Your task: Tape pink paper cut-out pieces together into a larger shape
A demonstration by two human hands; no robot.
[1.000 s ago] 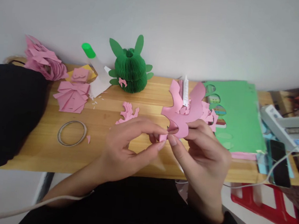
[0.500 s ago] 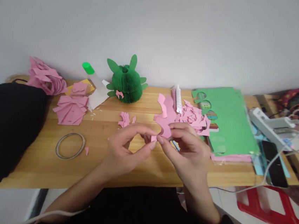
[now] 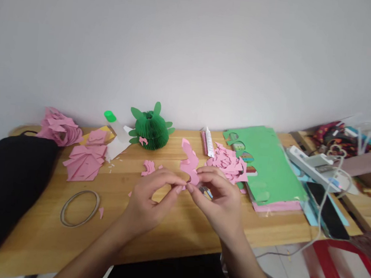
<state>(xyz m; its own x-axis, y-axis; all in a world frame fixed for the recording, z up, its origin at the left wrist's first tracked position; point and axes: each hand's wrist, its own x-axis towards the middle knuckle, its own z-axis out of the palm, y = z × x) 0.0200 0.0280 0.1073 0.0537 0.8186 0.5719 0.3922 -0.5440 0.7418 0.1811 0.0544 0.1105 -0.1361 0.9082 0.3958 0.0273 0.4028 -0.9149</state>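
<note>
A wavy-edged pink paper piece [image 3: 189, 159] stands up between my hands over the middle of the table. My left hand [image 3: 153, 197] pinches its lower end between thumb and forefinger. Close beside it, my right hand [image 3: 221, 199] grips the same end, the two thumbs almost touching. Behind my left hand lie small pink paper cutouts [image 3: 148, 168]. A heap of pink scraps [image 3: 227, 161] sits just past my right hand, next to a white tube [image 3: 209, 142]. Farther back stands a green honeycomb paper ball [image 3: 151, 131] with leaf shapes and a pink bit on it.
Green paper sheets [image 3: 268, 169], a phone [image 3: 327, 210] and a white power strip [image 3: 314, 168] lie on the right. Leftward are a tape roll [image 3: 80, 209], folded pink paper [image 3: 85, 163], a green-capped glue stick [image 3: 118, 127] and a black bag [image 3: 6, 191]. A red stool [image 3: 349, 277] stands below.
The camera view has tilted upward, so the table appears lower. The pink paper has turned to a narrower angle, with both hands still pinching its lower end.
</note>
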